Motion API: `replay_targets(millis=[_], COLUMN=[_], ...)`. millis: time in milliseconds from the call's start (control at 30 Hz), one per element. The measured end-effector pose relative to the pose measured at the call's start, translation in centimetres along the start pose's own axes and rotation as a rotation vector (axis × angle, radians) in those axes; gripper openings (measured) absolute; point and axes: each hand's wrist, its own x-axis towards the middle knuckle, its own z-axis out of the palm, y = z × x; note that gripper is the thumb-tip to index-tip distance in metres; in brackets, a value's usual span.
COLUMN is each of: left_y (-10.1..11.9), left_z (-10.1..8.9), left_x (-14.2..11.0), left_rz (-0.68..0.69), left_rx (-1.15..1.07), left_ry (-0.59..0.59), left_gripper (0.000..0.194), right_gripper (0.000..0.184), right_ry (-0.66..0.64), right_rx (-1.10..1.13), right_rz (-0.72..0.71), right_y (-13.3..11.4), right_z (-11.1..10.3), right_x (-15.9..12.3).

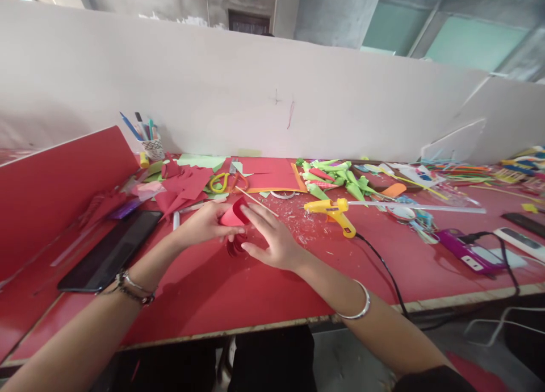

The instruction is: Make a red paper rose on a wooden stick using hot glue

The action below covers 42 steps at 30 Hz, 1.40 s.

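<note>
The person's left hand [206,223] is pinching a curled red paper [235,213] between thumb and fingers, between the table's [191,307] near and far edges. The right hand [272,238] is touching the paper with its fingertips, thumb spread apart. A black phone [113,250] is lying toward the near left corner.

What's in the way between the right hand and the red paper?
Nothing that I can see. The right hand is right at the edge of the red paper, which the left hand holds.
</note>
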Motion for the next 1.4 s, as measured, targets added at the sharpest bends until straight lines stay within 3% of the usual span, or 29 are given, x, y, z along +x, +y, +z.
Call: replay_targets(millis=[133,267,367,500,600,700,800,1000,1167,1233,1300,1400], left_y=[-0.3,0.1,0.8,1.6,1.8,1.6,1.3,1.0,0.5,0.3,0.1,-0.3], left_z=[0.2,0.5,0.8,1.0,1.0,1.0,0.9,0.6,0.6,0.8,1.0,1.4], left_x=[-0.4,-0.8,-0.9,-0.9,-1.2,-1.8,-2.3,-2.7,-3.0,-2.9,-2.6,-2.2], left_rz=[0.088,0.142,0.115,0.014,-0.137,-0.296,-0.369,-0.275,-0.223,-0.185,-0.138,-0.102], left_rx=[0.271,0.696,0.747,0.52,0.27,-0.022,-0.214,-0.461,-0.506,-0.529,-0.574,-0.657], left_ry=[0.073,0.143,0.096,0.023,0.004,-0.09,-0.131,-0.15,-0.106,-0.103,-0.099,-0.047], left_gripper=[0.032,0.032,0.019,0.024,0.028,0.026,0.029,0.036,0.041,0.044,0.05,0.059], right_gripper=[0.029,0.027,0.028,0.024,0.022,0.02,0.019,0.022,0.069,0.079,0.08,0.067], right_ry=[-0.016,-0.122,-0.15,-0.127,-0.056,0.019,0.084,0.115,-0.11,-0.184,-0.228,-0.257], right_rx=[-0.014,0.041,0.094,0.124,0.141,0.173,0.219,0.257,0.163,0.126,0.088,0.058], right_rz=[0.028,0.038,0.044,0.039,0.048,0.081,0.136,0.345,0.437,0.433,0.393,0.329], right_y=[0.0,-0.1,-0.1,0.0,0.1,0.1,0.1,0.6,1.2,1.3,1.3,1.4], right_z=[0.0,0.1,0.2,0.3,0.2,0.1,0.0,0.3,1.5,2.1,2.5,2.9], right_x=[-0.1,0.0,0.0,0.1,0.1,0.2,0.3,0.2,-0.3,-0.4,-0.3,-0.1])
